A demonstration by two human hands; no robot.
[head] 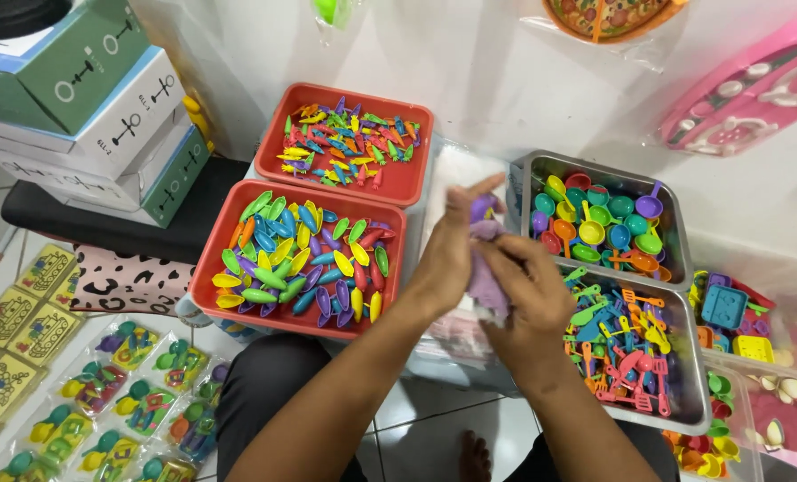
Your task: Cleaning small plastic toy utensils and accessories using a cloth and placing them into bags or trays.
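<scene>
Both my hands are closed on a small purple plastic toy piece (484, 234) held above the trays.

My left hand (447, 254) pinches the purple piece from the left, thumb and fingers together on it; my right hand (523, 290) wraps it from the right and below, so the piece sits between the two, partly hidden by my fingers. From the left: a stack of four cardboard boxes (95, 107), two red plastic trays, the far one (349, 143) of small mixed toys and the near one (304, 254) of coloured boat-shaped pieces, then two metal trays, one (595, 219) of coloured toy spoons and one (626, 353) of toy utensils. The pieces are too many to count.
</scene>
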